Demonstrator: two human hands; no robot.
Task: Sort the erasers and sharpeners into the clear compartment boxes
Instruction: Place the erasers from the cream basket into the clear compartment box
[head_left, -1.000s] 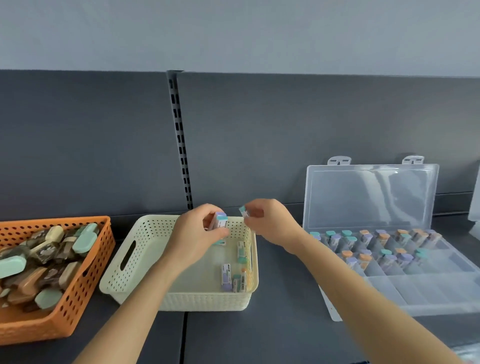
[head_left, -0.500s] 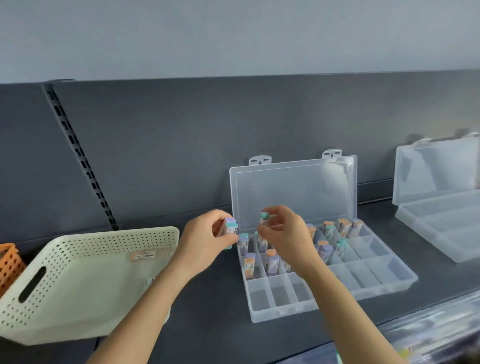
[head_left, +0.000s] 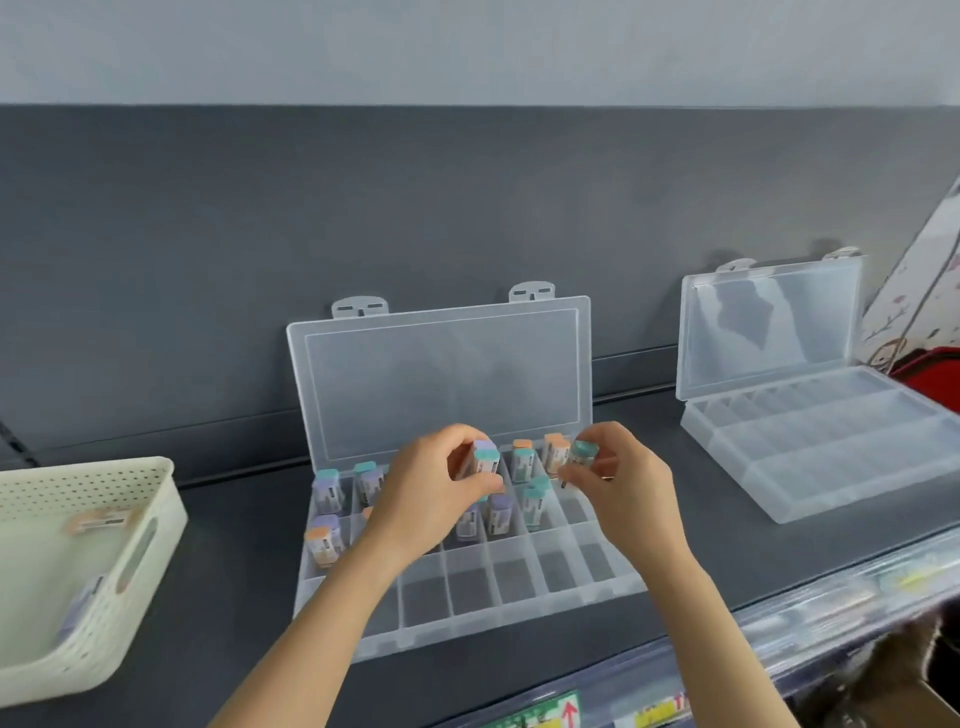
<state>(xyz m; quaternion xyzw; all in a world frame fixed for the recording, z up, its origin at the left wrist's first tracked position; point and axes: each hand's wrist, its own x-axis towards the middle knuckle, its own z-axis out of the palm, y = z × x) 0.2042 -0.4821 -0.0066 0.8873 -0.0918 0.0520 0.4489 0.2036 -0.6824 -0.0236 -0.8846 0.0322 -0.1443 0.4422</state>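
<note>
A dark grey shelf (head_left: 675, 467) meets its matching back panel (head_left: 467, 208) below a pale wall (head_left: 467, 47).

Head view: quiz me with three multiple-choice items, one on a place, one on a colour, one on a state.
1. Where is the basket relative to the middle box?
A. to its left
B. to its right
C. inside it

2. What colour is the top of the eraser in the right hand?
A. red
B. teal
C. black

3. How is the lid of the far box?
A. shut
B. taken off
C. open and upright

Answers:
1. A: the basket sits at the view's left edge.
2. B: its cap is teal.
3. C: the lid stands up behind its tray.
</note>
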